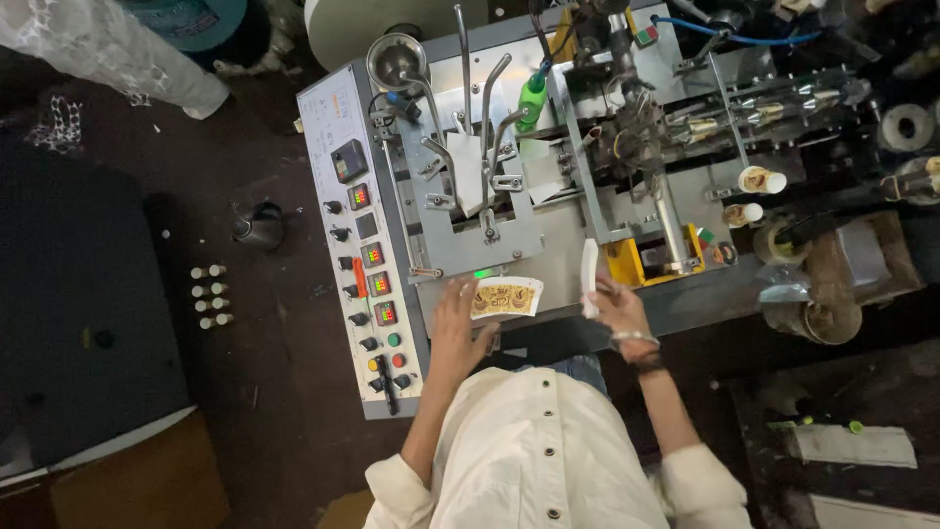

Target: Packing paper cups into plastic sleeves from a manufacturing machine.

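I look straight down at a grey paper-cup forming machine. A printed fan-shaped paper cup blank lies on the machine's front shelf, and my left hand rests on its left edge with fingers spread. Held upright just to the right, near a yellow part, is a stack of white blanks, gripped from below by my right hand. More blanks stand in the feeder between bent metal rods.
A control panel with displays, knobs and coloured buttons runs down the machine's left side. Finished cups sit on mandrels at right. A green bottle stands on top. Small white tubes lie on the dark floor.
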